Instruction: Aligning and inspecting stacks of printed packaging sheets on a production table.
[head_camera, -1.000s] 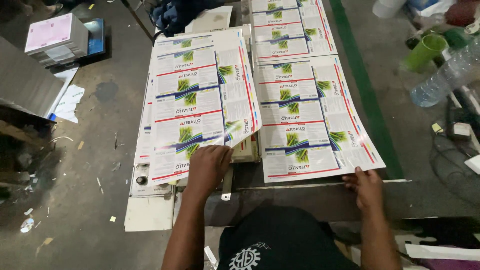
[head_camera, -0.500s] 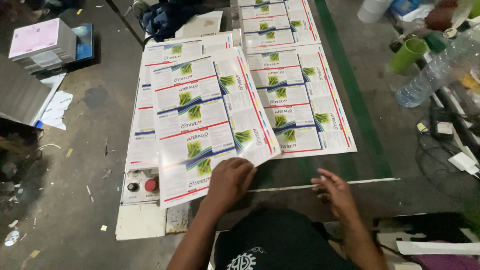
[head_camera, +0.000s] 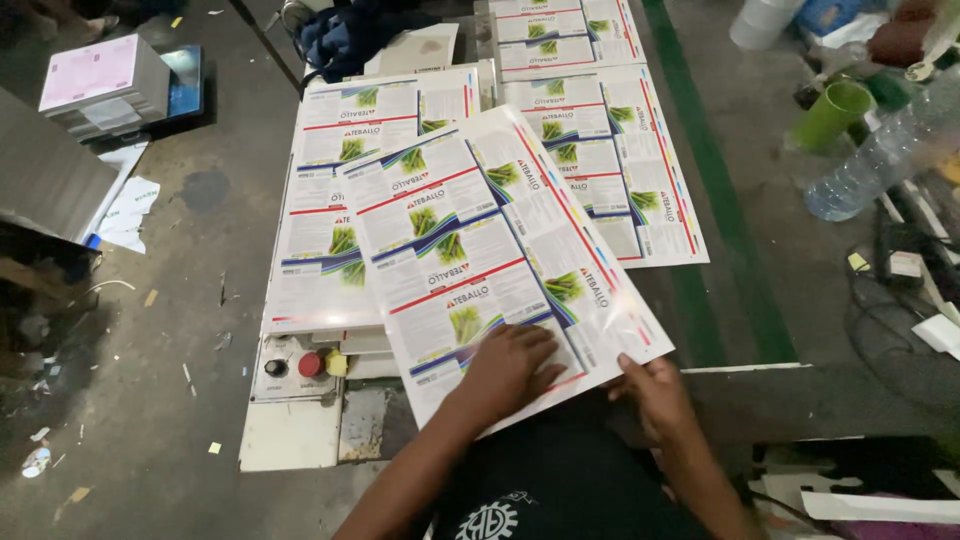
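Grey concrete floor (head_camera: 180, 300), littered w/ paper scraps, dim workshop. Far left: white box w/ pink top (head_camera: 105, 85) sitting on stacked stuff, well apart from the work.

Centre-left: small white control panel w/ red and black round buttons (head_camera: 300, 365), just under the near edge of a stack of glossy printed sheets, white w/ green plant pictures and red/blue bands (head_camera: 330, 230), lying flat on the bench (head_camera: 800, 400).

Centre: single large glossy printed sheet, same pattern (head_camera: 480, 240), skewed across the stack, far corner overlapping the next stack (head_camera: 620, 170) to the right. Near edge hangs off twd the person.

Left hand (head_camera: 505, 370): palm down, fingers spread flat on the sheet's near part, pressing. Right hand (head_camera: 655, 390): thumb on top, fingers under, pinching the near right corner.

Handling, my read: sheet is light, thin, floppy over that span; coated face looks slick, so it'll slide on the ones below. Creases easily — best held at two near corners or opposite edges, not mid-sheet.

Right: green plastic cup (head_camera: 835, 115), clear plastic bottle (head_camera: 880, 160), cables; near but not touching.
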